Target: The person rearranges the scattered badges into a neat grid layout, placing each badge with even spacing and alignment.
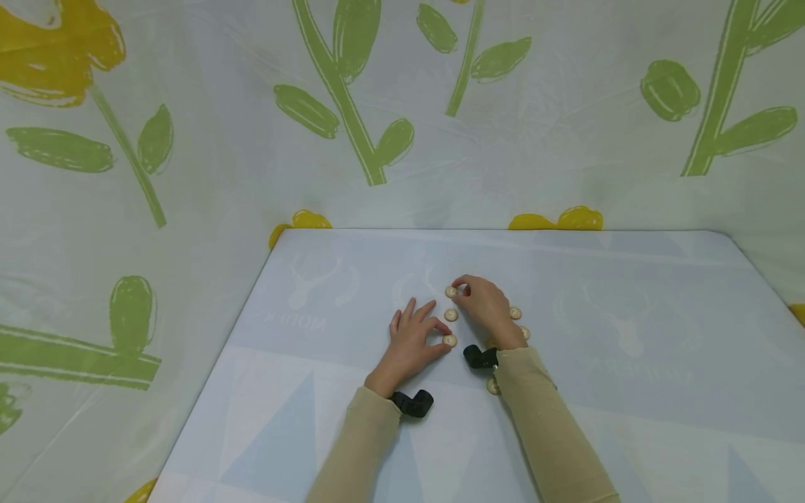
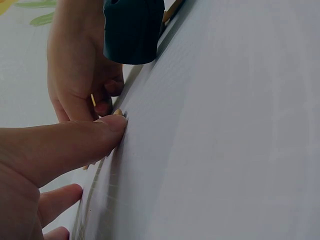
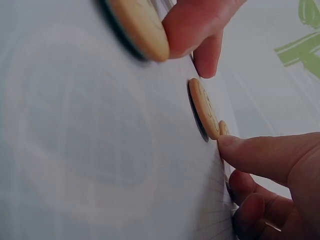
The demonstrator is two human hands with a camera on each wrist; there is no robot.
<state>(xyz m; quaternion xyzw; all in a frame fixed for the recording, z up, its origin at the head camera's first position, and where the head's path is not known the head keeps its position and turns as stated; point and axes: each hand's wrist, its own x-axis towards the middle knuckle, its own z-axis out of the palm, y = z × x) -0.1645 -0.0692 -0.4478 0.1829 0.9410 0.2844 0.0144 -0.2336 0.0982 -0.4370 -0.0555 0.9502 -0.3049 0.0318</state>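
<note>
Three round, pale wooden discs with line markings on top stand in a short column on the table. My left hand (image 1: 411,346) pinches the near disc (image 1: 449,341) by its edge between thumb and index finger, the other fingers spread out. At the far end, my right hand (image 1: 484,304) has thumb and index finger on another disc (image 1: 451,291). Between the two lies the middle disc (image 1: 451,315), which neither hand holds. The right wrist view shows its dark underside edge, with the right thumb (image 3: 240,150) close beside it.
Several more discs lie under and beside the right forearm, among them one disc (image 1: 516,313) by the hand and one disc (image 1: 493,385) nearer me. The pale patterned table (image 1: 302,433) backs onto a flower-printed curtain (image 1: 214,140). Black wrist cameras sit on both wrists.
</note>
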